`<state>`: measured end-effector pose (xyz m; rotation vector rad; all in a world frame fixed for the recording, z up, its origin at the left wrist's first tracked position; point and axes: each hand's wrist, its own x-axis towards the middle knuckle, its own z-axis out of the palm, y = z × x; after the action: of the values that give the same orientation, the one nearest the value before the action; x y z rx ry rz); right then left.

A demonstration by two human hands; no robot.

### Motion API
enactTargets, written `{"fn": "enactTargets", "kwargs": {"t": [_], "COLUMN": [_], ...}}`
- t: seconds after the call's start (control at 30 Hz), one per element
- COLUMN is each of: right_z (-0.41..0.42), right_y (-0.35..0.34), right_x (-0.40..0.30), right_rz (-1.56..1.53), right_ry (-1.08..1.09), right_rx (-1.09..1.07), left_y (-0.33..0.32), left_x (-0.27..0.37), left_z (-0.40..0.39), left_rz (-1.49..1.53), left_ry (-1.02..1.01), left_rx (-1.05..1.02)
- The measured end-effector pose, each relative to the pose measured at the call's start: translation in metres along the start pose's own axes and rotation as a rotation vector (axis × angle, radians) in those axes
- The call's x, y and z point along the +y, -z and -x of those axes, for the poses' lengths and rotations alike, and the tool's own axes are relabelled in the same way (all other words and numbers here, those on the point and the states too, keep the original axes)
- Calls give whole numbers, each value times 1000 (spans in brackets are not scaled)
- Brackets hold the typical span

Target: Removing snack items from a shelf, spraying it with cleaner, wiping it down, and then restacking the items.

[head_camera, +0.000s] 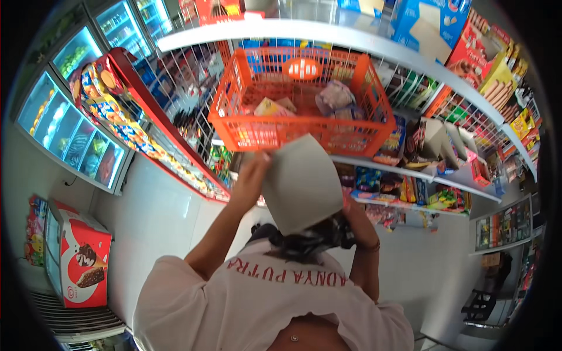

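A plain grey cardboard piece [303, 184], perhaps the side of a box, is held up in front of my chest. My left hand [254, 173] grips its left edge, fingers near the upper corner. On the opposite side, my right hand [358, 219] holds the lower right edge, its fingers partly hidden behind the cardboard. Crumpled black plastic [318, 239] bunches beneath the cardboard, close to the right hand; whether that hand also grips it is unclear. Just beyond stands an orange plastic basket [303, 125] with a few packaged items [336, 96] inside.
Wire-backed shelves [333, 33] curve around the front and right, holding boxes and snack packets [439, 197]. A red-edged rack [162, 118] of snack packs stands at left, before lit glass-door fridges [72, 131]. An ice cream freezer [83, 259] sits lower left on the tiled floor [167, 219].
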<state>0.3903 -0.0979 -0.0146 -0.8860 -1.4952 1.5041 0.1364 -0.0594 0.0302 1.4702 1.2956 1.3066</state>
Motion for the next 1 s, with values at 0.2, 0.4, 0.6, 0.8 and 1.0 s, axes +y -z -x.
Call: {"fn": "enactTargets", "kwargs": {"t": [0.2,0.4,0.6,0.8,1.0], "right_z": [-12,-17,-15,-18,-11], "right_y": [-19,-19,-20,-21,-11], "right_x": [-23,-28,-46,-54,-52], "right_rz": [-160,76,-151,-292,-336], "right_ry": [178,-18,-55,103,162], "right_rx": [-95,-200,298,327,515], "left_y": [11,15,19,2,1], "left_x": [12,16,67,63,82], "left_z": [0,3,9,-1,-23], "left_rz": [-24,-114,-494,-696,-675], "left_ry": [-123,-172,-780,-865,-928], "left_rx": [-76,-58,72,-487,-693]}}
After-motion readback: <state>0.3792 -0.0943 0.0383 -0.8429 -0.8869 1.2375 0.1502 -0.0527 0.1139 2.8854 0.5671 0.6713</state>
